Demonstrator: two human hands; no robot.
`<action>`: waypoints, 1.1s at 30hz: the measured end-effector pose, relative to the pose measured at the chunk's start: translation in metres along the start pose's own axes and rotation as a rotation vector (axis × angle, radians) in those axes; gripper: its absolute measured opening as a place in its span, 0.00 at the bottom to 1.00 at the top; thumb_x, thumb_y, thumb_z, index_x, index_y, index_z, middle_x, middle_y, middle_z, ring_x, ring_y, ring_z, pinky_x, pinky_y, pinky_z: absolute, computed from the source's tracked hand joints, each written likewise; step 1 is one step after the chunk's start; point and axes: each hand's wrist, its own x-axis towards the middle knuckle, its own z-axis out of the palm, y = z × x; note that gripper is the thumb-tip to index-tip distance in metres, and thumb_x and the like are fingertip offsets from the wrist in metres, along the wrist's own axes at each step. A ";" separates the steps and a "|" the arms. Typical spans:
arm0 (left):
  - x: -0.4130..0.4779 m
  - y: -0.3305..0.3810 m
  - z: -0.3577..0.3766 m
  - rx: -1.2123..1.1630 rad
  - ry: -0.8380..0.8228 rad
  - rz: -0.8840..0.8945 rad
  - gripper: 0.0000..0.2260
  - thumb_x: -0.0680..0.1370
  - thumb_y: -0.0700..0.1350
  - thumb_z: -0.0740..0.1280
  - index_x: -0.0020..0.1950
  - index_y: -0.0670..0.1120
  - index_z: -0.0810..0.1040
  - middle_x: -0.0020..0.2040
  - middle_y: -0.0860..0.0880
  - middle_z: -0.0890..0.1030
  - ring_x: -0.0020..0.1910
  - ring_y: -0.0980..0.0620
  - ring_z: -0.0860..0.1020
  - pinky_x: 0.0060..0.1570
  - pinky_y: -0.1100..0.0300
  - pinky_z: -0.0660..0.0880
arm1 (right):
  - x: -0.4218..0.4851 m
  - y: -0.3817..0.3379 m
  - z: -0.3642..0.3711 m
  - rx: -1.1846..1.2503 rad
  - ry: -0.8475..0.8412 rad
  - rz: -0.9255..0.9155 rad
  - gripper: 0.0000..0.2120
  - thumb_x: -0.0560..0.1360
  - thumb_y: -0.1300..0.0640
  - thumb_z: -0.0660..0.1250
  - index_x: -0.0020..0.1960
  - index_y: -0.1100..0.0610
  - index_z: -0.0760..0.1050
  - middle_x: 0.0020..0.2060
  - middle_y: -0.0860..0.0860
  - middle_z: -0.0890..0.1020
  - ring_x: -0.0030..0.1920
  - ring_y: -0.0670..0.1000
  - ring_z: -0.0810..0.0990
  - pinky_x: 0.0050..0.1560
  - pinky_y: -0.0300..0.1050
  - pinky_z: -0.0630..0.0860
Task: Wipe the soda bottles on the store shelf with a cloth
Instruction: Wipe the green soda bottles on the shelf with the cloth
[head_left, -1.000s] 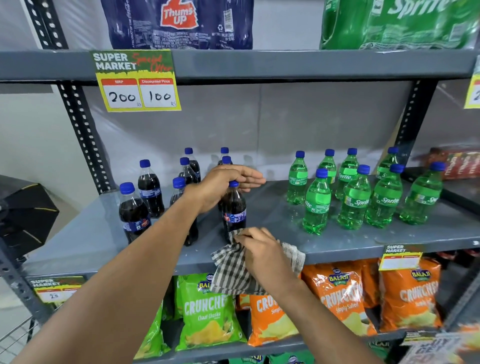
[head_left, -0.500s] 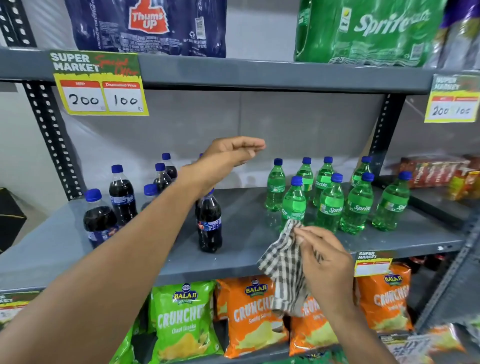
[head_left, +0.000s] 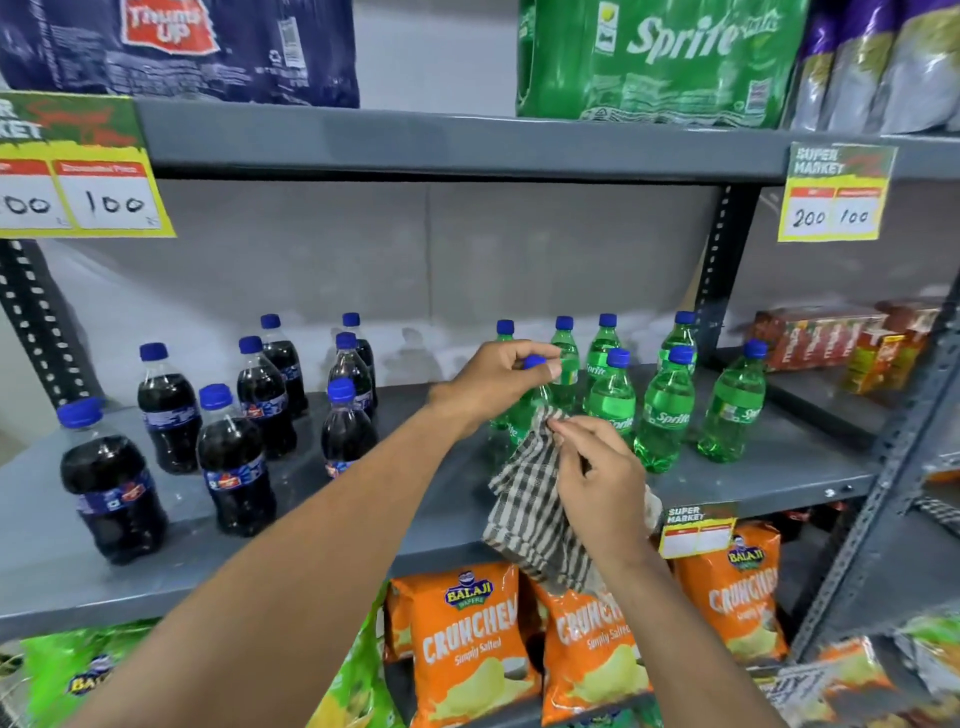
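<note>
Left hand (head_left: 496, 382) pinching blue cap of front green bottle (head_left: 527, 410) on grey shelf (head_left: 415, 488) — right hand (head_left: 602, 483) pressing checked cloth (head_left: 524, 509) against its body; dark cola bottles (head_left: 234, 462) standing leftward.

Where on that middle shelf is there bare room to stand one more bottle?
The widest bare patch on the grey shelf lies between the dark cola bottles and the green Sprite bottles, though the left hand reaches across it. The front right corner is also free. Both bottle clusters are crowded.
</note>
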 end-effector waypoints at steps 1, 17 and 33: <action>0.001 0.000 0.000 -0.008 -0.025 0.005 0.14 0.80 0.42 0.70 0.66 0.44 0.79 0.65 0.46 0.82 0.65 0.52 0.78 0.68 0.61 0.71 | 0.003 0.002 0.002 -0.002 0.016 -0.008 0.14 0.75 0.72 0.69 0.57 0.62 0.84 0.52 0.53 0.83 0.52 0.50 0.82 0.56 0.43 0.80; 0.012 -0.022 -0.014 -0.247 0.051 0.011 0.11 0.82 0.39 0.62 0.54 0.47 0.85 0.54 0.45 0.87 0.58 0.50 0.84 0.70 0.49 0.72 | -0.013 0.013 0.021 -0.238 -0.266 -0.307 0.18 0.71 0.74 0.70 0.58 0.61 0.83 0.53 0.51 0.83 0.54 0.51 0.77 0.57 0.43 0.77; 0.022 -0.009 0.001 -0.085 -0.142 0.045 0.15 0.84 0.38 0.56 0.56 0.47 0.82 0.53 0.49 0.87 0.55 0.54 0.85 0.59 0.62 0.78 | 0.026 -0.005 0.013 -0.112 -0.094 -0.190 0.14 0.72 0.74 0.72 0.55 0.62 0.85 0.51 0.54 0.85 0.51 0.55 0.81 0.54 0.46 0.78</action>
